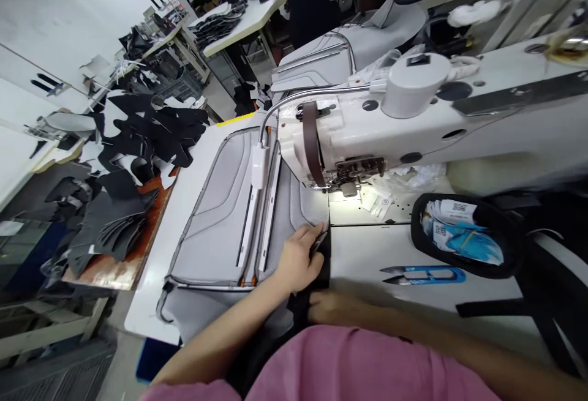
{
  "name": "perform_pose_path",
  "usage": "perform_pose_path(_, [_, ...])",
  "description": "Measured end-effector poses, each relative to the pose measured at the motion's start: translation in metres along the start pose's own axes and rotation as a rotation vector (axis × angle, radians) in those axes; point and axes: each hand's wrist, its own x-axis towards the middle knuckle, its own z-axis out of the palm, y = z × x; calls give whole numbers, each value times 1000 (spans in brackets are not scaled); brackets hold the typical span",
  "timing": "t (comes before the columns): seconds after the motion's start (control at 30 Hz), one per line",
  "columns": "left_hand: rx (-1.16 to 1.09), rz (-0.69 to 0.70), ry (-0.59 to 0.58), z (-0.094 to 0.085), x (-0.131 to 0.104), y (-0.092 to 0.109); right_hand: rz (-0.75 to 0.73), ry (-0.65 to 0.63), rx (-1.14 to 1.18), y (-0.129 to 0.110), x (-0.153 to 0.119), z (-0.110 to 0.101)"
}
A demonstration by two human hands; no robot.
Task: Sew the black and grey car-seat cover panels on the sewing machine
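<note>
A grey padded cover (206,236) with stitched curves, dark edging and white strips lies on the white table, its right side under the sewing machine (358,138). My left hand (297,259) is on the cover's right edge in front of the needle area, thumb and fingers closed on that edge. Close below it, my right hand (331,307) is closed by a strip of black fabric (301,306) hanging from the cover at the table's front. The right fingertips are partly hidden in the black fabric. The machine's lamp lights the needle plate.
Blue thread snips (425,275) and a black fabric pouch (463,236) of labels lie at the right. Black straps (493,308) cross the right edge. Cut black and grey pieces (124,205) are piled on a left table. A person (305,0) stands at the back.
</note>
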Motion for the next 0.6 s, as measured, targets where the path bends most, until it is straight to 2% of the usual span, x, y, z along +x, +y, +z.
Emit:
perform_pose_path(0.07, [4, -19, -11, 0, 1, 5, -13, 82, -118, 5, -14, 6])
perform_pose_path(0.13, [33, -38, -35, -1, 5, 11, 8, 242, -297, 8, -22, 12])
perform_pose_path(0.2, [51, -46, -39, 0, 10, 15, 37, 380, -441, 7, -23, 16])
perform_pose_path(0.3, [70, -44, -18, 2, 17, 16, 106, 477, -506, 6, -17, 16])
perform_pose_path(0.4, [125, -55, 1, 4, 25, 16, 157, 509, -537, 9, -11, 11])
perform_pose_path(0.6, [259, -100, -10, 2, 45, 21, 135, 470, -600, 22, -11, 5])
